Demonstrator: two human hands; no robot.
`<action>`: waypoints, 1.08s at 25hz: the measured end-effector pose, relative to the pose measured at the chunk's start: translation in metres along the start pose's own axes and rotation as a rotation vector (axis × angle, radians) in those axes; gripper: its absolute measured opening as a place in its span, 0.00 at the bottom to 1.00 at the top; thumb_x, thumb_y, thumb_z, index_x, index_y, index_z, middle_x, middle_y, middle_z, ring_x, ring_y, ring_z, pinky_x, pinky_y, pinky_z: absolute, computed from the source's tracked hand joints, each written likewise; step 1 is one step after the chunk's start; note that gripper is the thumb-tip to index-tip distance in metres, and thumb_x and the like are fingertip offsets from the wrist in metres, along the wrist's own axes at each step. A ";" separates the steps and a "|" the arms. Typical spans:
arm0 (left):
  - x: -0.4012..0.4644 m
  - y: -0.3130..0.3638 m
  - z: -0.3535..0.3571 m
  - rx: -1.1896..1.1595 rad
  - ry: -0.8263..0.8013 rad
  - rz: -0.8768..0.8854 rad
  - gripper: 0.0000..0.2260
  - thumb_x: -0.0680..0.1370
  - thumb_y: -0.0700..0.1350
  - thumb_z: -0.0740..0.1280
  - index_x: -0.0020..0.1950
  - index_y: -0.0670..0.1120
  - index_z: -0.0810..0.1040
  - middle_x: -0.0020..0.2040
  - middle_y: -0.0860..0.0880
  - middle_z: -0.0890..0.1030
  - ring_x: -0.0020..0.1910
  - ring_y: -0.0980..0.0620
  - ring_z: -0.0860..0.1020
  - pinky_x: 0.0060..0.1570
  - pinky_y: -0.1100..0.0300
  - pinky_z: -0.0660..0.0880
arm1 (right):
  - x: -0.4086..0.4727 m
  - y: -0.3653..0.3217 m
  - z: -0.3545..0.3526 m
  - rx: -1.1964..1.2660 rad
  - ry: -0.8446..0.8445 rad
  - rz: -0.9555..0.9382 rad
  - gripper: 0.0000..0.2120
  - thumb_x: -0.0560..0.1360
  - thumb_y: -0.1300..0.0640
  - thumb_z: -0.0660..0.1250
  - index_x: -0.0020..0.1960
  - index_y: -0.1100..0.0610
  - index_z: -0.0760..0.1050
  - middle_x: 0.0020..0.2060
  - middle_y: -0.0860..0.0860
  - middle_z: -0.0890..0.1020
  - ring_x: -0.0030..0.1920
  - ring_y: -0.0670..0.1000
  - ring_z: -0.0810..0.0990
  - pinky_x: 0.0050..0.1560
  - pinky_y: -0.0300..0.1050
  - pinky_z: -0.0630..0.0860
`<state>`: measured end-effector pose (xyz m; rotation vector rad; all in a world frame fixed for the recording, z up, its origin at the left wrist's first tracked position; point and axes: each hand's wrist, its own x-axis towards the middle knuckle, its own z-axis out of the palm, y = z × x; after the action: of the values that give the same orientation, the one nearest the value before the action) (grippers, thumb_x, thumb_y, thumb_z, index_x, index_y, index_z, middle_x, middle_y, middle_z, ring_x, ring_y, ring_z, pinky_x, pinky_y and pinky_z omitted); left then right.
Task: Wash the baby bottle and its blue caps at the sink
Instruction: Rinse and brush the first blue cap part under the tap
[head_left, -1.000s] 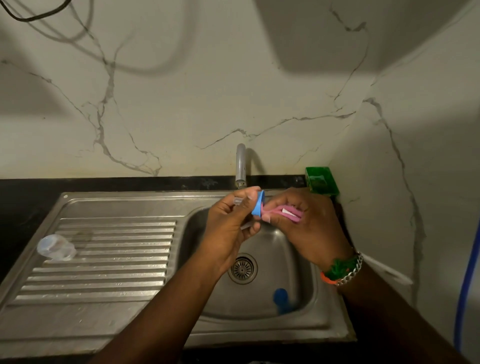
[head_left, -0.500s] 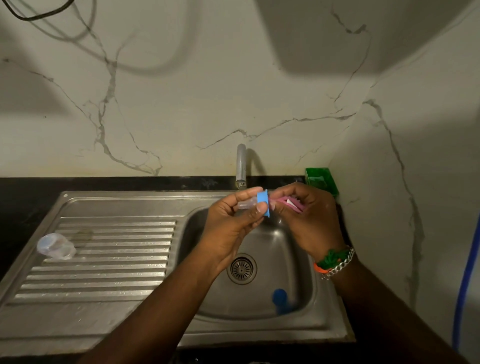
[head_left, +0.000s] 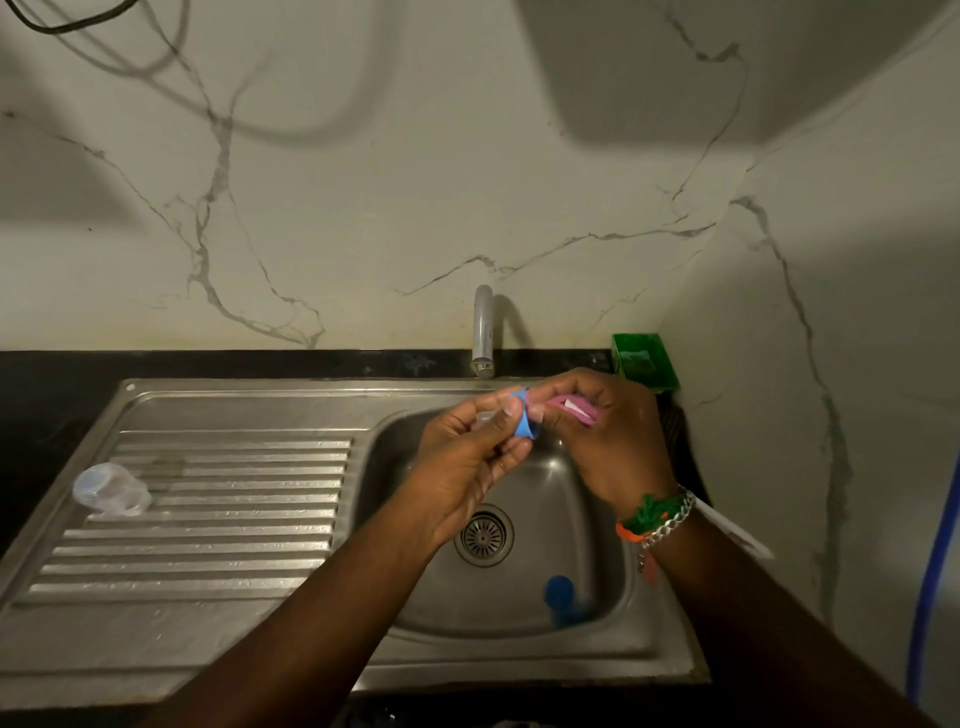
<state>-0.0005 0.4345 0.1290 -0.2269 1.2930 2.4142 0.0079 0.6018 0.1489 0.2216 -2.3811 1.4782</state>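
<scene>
Mid-wash, by the look of it, and nearer the middle than the end. Over the sink bowl (head_left: 597, 613), just in front of the tap (head_left: 482, 332): left hand (head_left: 467, 467) pinching a blue cap (head_left: 523, 425) between thumb and fingers, grip clamped on it, with something clear and small behind the cap that cannot be made out for certain. Right hand (head_left: 608, 441) touching the cap from the other side, fingers curled round a pink scrubber (head_left: 576, 410), grip clamped on that. Judged as scrubbing this one cap.

No water visible from the tap, so rinsing of this cap probably not yet done.

A second blue cap (head_left: 560, 597) lying in the bowl, on the near side of the drain (head_left: 484, 536) and to its right, well apart from both hands. Washed or not: cannot tell.

Left of the bowl, on the ribbed drainboard (head_left: 208, 519) towards its far left edge: a clear bottle-like piece (head_left: 109, 491) lying on its side, untouched. Whether the baby bottle itself or another part of it, unclear; clean or waiting, also unclear.

Behind the bowl to the right of the tap, against the wall corner: a green soap tray (head_left: 644, 361).

Left to do, at a guess: finish and rinse the held cap, deal with the cap in the bowl, and wash or rinse the clear piece.
</scene>
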 end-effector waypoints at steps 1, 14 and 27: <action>0.002 -0.001 0.000 0.005 -0.001 0.009 0.10 0.72 0.42 0.73 0.53 0.45 0.87 0.53 0.41 0.86 0.50 0.47 0.85 0.48 0.58 0.84 | -0.001 0.001 0.001 -0.039 0.023 -0.019 0.07 0.71 0.64 0.76 0.44 0.53 0.84 0.40 0.44 0.86 0.43 0.44 0.84 0.47 0.45 0.82; 0.018 -0.009 -0.014 0.383 -0.161 0.384 0.23 0.68 0.33 0.77 0.62 0.40 0.81 0.58 0.45 0.86 0.57 0.48 0.84 0.55 0.54 0.82 | 0.006 0.025 -0.007 0.253 -0.174 0.375 0.11 0.73 0.65 0.75 0.44 0.49 0.84 0.40 0.49 0.87 0.36 0.50 0.86 0.28 0.41 0.78; 0.024 -0.019 -0.001 0.242 0.089 -0.052 0.23 0.68 0.62 0.76 0.49 0.42 0.87 0.39 0.42 0.82 0.30 0.54 0.75 0.31 0.63 0.77 | -0.003 0.031 0.013 -0.014 0.040 -0.261 0.13 0.74 0.65 0.74 0.35 0.58 0.73 0.38 0.53 0.84 0.42 0.52 0.85 0.43 0.52 0.82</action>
<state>-0.0147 0.4500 0.1058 -0.2979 1.5828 2.2018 -0.0013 0.6046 0.1166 0.4747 -2.2308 1.3313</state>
